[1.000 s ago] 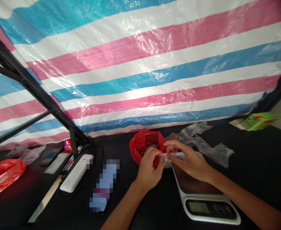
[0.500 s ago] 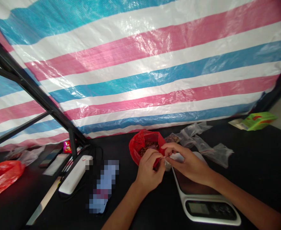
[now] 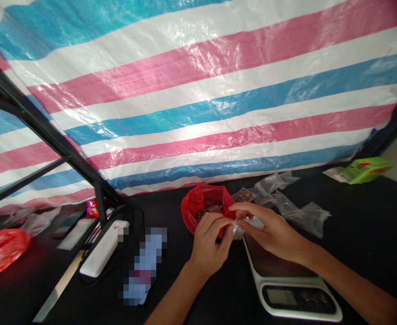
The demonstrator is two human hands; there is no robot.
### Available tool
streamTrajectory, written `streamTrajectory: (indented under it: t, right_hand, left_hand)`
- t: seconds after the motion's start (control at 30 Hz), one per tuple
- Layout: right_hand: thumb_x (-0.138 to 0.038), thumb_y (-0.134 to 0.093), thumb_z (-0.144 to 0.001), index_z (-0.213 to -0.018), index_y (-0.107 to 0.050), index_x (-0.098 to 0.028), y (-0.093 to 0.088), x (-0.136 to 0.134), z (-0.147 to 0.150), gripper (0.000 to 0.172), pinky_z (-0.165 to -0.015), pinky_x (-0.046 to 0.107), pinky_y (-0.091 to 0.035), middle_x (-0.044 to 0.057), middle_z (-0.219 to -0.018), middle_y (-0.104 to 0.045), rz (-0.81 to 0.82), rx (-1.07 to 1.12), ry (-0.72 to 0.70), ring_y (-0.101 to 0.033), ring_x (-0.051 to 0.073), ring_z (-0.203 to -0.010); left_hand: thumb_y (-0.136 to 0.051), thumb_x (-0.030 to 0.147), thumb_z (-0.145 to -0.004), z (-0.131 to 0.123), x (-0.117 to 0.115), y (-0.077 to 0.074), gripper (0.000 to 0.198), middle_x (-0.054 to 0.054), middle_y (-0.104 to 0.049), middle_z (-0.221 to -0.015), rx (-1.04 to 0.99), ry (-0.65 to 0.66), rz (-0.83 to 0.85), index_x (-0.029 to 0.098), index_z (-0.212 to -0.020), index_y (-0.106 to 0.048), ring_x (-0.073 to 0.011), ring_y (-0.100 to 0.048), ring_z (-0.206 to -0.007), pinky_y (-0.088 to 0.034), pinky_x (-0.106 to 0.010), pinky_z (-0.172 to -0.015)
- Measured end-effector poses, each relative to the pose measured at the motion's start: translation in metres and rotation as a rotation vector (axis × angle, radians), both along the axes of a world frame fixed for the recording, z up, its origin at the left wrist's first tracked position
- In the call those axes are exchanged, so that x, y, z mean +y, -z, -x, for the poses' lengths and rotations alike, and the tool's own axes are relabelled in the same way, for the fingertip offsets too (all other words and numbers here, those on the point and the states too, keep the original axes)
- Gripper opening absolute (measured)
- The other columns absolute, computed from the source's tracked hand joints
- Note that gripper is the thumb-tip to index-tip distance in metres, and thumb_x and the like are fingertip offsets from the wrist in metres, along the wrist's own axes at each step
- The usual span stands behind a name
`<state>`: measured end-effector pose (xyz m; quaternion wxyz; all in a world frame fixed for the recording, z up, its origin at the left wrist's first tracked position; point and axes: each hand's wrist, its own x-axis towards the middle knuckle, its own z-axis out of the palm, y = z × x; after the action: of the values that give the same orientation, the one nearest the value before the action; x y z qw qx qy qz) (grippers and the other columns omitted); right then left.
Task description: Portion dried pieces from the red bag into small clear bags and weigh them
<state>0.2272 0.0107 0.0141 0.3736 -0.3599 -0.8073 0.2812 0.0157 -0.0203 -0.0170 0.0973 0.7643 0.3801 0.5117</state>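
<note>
My left hand [image 3: 211,243] and my right hand [image 3: 271,232] meet at the fingertips, both closed in a pinch on a small clear plastic bag [image 3: 238,231]. What is inside this bag is too small to tell. Just beyond my left hand stands an open red plastic bag [image 3: 192,205] with brown bits in it and what looks like a small clear packet on top. Under my right hand lies a kitchen scale [image 3: 279,262] with a white frame and a dark plate; its display faces me.
A small filled packet [image 3: 244,195] and several clear zip bags [image 3: 295,206] lie behind my right hand. A green packet [image 3: 366,170] is at the far right. To the left are a blurred-out blue object [image 3: 147,262], a white power strip [image 3: 105,248], a knife [image 3: 59,286] and another red bag [image 3: 3,253].
The view has shifted slightly. My fingertips have moved a little, and more of the small clear bag shows between my hands.
</note>
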Motion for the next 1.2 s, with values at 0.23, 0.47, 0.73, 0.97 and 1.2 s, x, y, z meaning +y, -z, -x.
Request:
streamTrajectory:
  t: [0.23,0.47,0.73,0.97,1.2]
  right_hand:
    - [-0.035,-0.058,-0.103,-0.119,-0.065,-0.028,-0.008,0.026,-0.033,0.020,-0.086,0.042,-0.057,0.009,-0.109,-0.072,-0.320,0.059,0.484,-0.070,0.026,-0.087]
    - [-0.027,-0.057,-0.101,-0.113,-0.074,-0.029,0.000,0.039,-0.040,0.021,-0.094,0.047,-0.055,0.007,-0.113,-0.076,-0.319,-0.140,0.268,-0.072,0.030,-0.104]
    - [-0.034,-0.057,-0.103,-0.121,-0.077,-0.030,0.018,0.043,-0.039,0.028,-0.114,0.058,-0.047,0.006,-0.129,-0.077,-0.196,-0.418,0.051,-0.063,0.033,-0.131]
    - [-0.041,-0.058,-0.102,-0.132,-0.073,-0.031,0.030,0.050,-0.050,0.035,-0.120,0.063,-0.039,0.007,-0.145,-0.068,-0.199,-0.469,0.067,-0.051,0.036,-0.145]
    - [-0.012,-0.051,-0.090,-0.118,-0.075,-0.022,0.028,0.062,-0.081,0.038,-0.101,0.051,-0.053,0.012,-0.119,-0.075,-0.406,-0.666,0.314,-0.068,0.034,-0.118]
  left_hand:
    - [-0.048,0.017,-0.104,0.003,0.001,0.003,0.032,-0.013,-0.058,-0.122,-0.033,-0.081,0.088,0.023,-0.135,-0.054,-0.0209,-0.062,-0.100,-0.055,-0.037,-0.089]
    - [-0.048,0.012,-0.102,0.002,0.001,0.001,0.031,-0.012,-0.058,-0.119,-0.010,-0.076,0.083,0.023,-0.130,-0.056,-0.0230,-0.061,-0.107,-0.054,-0.038,-0.094]
    - [-0.049,0.009,-0.100,0.003,0.002,-0.001,0.033,-0.011,-0.057,-0.118,-0.001,-0.089,0.086,0.023,-0.128,-0.058,-0.0226,-0.060,-0.110,-0.053,-0.038,-0.096]
    - [-0.051,0.008,-0.098,0.002,0.001,-0.001,0.029,-0.010,-0.057,-0.114,0.030,-0.094,0.087,0.023,-0.121,-0.062,-0.0216,-0.063,-0.105,-0.054,-0.035,-0.094]
    - [-0.050,0.007,-0.099,0.003,0.001,-0.001,0.028,-0.009,-0.057,-0.112,0.026,-0.093,0.068,0.022,-0.118,-0.063,-0.0204,-0.064,-0.104,-0.055,-0.034,-0.094]
